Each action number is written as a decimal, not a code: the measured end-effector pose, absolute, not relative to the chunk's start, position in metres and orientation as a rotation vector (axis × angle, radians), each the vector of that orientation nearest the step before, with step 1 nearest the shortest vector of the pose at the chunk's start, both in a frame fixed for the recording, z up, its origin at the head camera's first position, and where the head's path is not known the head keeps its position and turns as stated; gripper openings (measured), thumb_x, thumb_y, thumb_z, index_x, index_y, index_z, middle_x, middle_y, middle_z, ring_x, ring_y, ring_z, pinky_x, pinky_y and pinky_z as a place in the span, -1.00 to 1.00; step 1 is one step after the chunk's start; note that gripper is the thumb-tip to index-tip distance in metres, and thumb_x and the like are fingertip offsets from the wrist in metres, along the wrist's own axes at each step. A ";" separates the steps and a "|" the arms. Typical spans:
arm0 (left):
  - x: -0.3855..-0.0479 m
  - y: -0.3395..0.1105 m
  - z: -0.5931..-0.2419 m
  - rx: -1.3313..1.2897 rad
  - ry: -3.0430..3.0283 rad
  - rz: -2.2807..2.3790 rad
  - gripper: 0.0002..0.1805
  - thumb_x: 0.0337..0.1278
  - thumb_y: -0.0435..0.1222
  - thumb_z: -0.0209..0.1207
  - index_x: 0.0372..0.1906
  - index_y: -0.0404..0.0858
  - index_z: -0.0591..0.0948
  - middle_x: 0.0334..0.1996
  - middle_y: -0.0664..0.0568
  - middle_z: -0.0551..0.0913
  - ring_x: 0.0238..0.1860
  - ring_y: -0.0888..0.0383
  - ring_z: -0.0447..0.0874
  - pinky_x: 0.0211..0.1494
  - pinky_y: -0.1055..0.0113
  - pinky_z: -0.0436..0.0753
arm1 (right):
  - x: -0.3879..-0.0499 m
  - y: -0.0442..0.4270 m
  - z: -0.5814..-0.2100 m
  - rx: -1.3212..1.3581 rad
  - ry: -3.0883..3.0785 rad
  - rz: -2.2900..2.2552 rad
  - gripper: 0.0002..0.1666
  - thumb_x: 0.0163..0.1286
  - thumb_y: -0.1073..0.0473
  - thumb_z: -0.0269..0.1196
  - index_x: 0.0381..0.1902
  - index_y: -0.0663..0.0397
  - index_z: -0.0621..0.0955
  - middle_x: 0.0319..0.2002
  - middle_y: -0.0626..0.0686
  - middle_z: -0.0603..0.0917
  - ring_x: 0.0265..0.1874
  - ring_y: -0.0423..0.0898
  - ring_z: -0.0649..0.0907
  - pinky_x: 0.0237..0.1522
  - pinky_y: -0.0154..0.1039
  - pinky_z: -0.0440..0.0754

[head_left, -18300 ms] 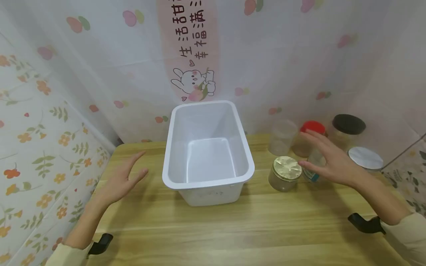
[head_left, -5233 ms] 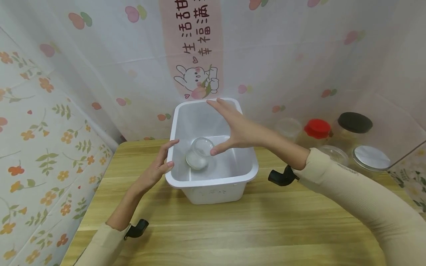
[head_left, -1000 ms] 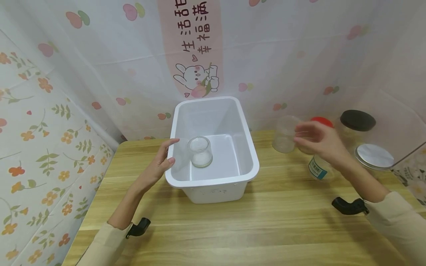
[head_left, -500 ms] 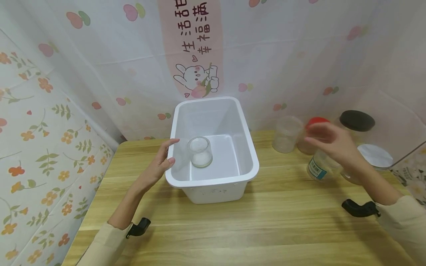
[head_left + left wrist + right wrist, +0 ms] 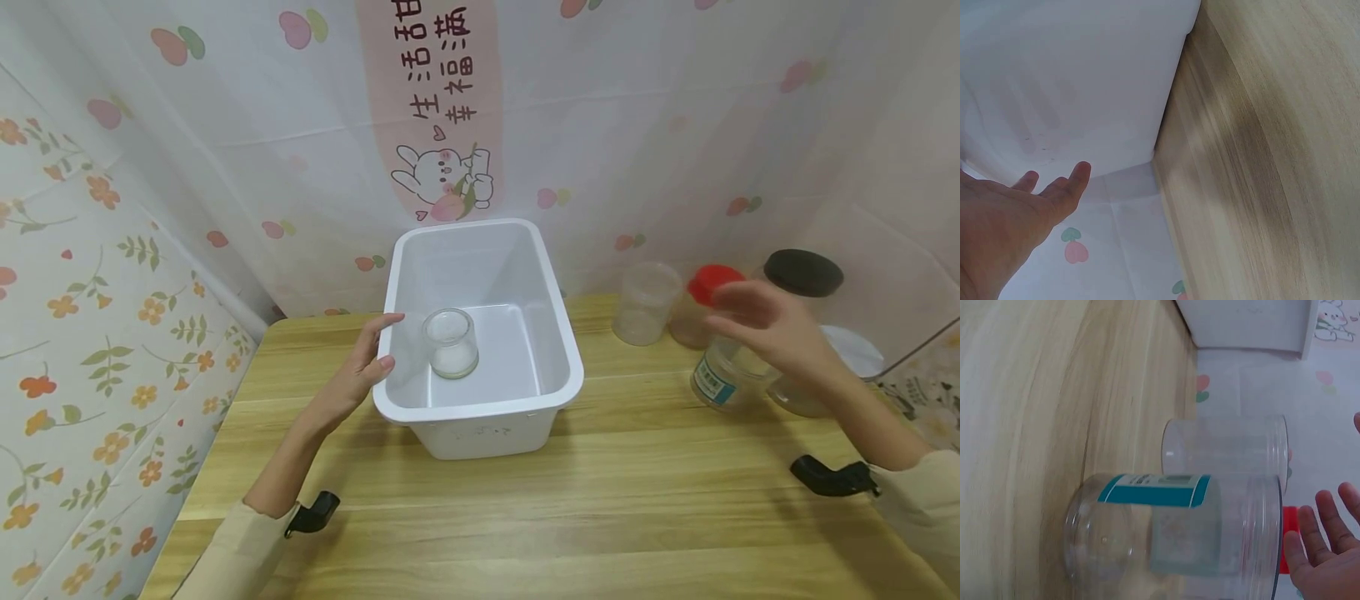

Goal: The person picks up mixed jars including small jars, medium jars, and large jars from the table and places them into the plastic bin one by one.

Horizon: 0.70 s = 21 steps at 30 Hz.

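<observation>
So, the tub: the white tub point(image 5: 480, 435) sits on the wooden table point(image 5: 525, 517), with one small glass jar point(image 5: 453, 350) standing upright inside, nearer the left wall.
Jars outside: five stand to the tub's right, namely a clear jar point(image 5: 647, 304), a red-lidded jar point(image 5: 691, 322), a black-lidded jar point(image 5: 804, 273), a pale-lidded jar point(image 5: 857, 350) and a blue-labelled jar point(image 5: 714, 382).
Jar count: my judgement is an early stage, one jar in the tub and five left on the table.
Left hand: the left hand point(image 5: 352, 379) rests at the tub's left rim, fingers extended rather than clamped.
Right hand: the right hand point(image 5: 776, 329), well apart from the left, is raised among the jars, fingers loose and holding nothing (whether one brushes the blue-labelled jar, I cannot tell).
Red lid: more of it shows than half a second ago, since the right hand has shifted rightward.
Tub side: the left hand and glass jar look unchanged since then; in the oldest frame the tub held no jar.
</observation>
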<state>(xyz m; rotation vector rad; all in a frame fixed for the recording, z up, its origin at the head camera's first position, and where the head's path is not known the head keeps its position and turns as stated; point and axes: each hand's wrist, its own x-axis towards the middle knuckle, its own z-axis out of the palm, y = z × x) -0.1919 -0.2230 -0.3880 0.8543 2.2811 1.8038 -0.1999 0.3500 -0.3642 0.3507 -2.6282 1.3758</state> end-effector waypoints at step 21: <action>-0.192 -0.222 -0.389 0.841 2.264 1.814 -0.31 0.49 -0.03 -0.02 0.53 -0.11 0.02 0.45 -0.36 -0.03 0.27 -0.41 0.16 0.07 -0.01 0.57 | -0.194 0.375 -0.364 0.474 -2.821 1.168 0.03 0.07 0.28 0.58 0.45 0.24 0.32 0.37 0.29 0.35 0.30 0.25 0.33 0.31 -0.33 0.22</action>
